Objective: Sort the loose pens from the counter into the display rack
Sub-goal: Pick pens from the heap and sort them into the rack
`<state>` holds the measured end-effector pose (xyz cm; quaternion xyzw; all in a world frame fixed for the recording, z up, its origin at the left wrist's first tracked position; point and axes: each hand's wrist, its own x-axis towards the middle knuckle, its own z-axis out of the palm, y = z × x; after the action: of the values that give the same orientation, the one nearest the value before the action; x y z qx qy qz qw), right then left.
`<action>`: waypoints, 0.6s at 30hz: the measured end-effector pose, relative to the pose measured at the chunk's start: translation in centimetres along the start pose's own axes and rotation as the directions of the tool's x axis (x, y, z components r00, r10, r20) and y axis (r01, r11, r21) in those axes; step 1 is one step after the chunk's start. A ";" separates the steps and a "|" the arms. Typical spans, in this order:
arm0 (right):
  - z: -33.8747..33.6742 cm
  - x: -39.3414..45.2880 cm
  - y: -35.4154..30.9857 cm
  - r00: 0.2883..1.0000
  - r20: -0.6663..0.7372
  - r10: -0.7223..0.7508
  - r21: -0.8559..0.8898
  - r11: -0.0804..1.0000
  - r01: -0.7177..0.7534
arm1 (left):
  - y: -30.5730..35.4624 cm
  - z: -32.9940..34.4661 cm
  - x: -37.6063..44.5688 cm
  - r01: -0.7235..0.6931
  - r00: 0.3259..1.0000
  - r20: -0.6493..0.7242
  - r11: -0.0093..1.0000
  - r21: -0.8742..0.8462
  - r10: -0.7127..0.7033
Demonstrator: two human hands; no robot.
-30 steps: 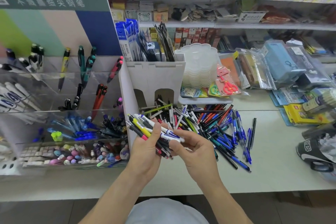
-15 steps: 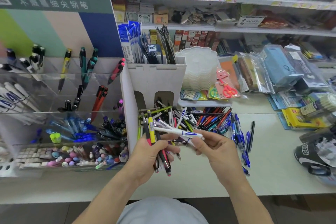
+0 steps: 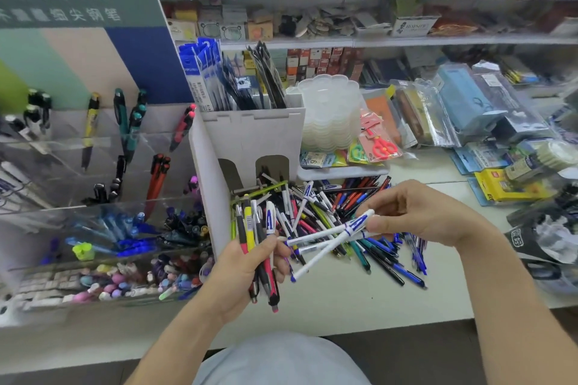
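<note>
The left hand (image 3: 247, 272) grips a mixed bundle of pens (image 3: 261, 247) — black, yellow, red and white barrels held roughly upright, tips sticking out below the fist. At about 2 o'clock from it, the right hand (image 3: 419, 212) pinches the capped ends of a few white pens with blue print (image 3: 331, 236) between thumb and fingertips; these fan down toward 8 o'clock, their tips just beside the left hand's fingers.

Behind both hands, at 12 o'clock, the heap of loose pens (image 3: 331, 209) lies spread on the pale counter (image 3: 344, 300), with blue ones trailing off toward 4 o'clock. The heap butts against a white cardboard stand (image 3: 250, 137) filled with packaged refills.

At 9 to 10 o'clock stands the clear acrylic display rack (image 3: 93, 172) — upper tiers hold a few upright pens, the lower trays blue pens, dark pens and small pastel erasers. At 1 o'clock a stack of translucent trays (image 3: 328, 112) sits beside packaged scissors (image 3: 380, 142).
</note>
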<state>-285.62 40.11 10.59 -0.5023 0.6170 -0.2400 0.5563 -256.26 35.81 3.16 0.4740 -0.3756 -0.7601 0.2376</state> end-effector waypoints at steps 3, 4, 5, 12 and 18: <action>-0.4 1.1 -0.4 0.991 0.137 -0.007 -0.088 0.996 0.019 | -0.5 -0.2 0.5 0.001 0.996 -0.084 1.000 -0.011 -0.002; -0.4 1.5 -0.6 0.986 0.167 -0.002 -0.128 0.991 0.023 | -0.6 -0.2 0.6 0.006 0.996 -0.089 1.000 -0.004 -0.006; -0.3 1.8 -0.9 0.980 0.197 0.010 -0.163 0.986 0.022 | -0.6 -0.2 0.6 0.009 0.996 -0.085 1.000 -0.004 -0.009; 4.2 6.7 -1.6 0.954 0.290 0.082 -0.424 0.904 0.051 | -1.3 1.3 0.5 0.103 0.986 0.128 0.994 0.022 -0.105; 6.2 7.4 -0.1 0.990 0.131 0.044 -0.353 0.936 0.005 | -1.6 1.3 0.9 0.085 0.981 0.170 0.994 0.067 -0.095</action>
<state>-278.91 35.11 5.77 -0.6028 0.6153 -0.0853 0.5007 -257.80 36.57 1.77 0.4297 -0.3952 -0.7969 0.1555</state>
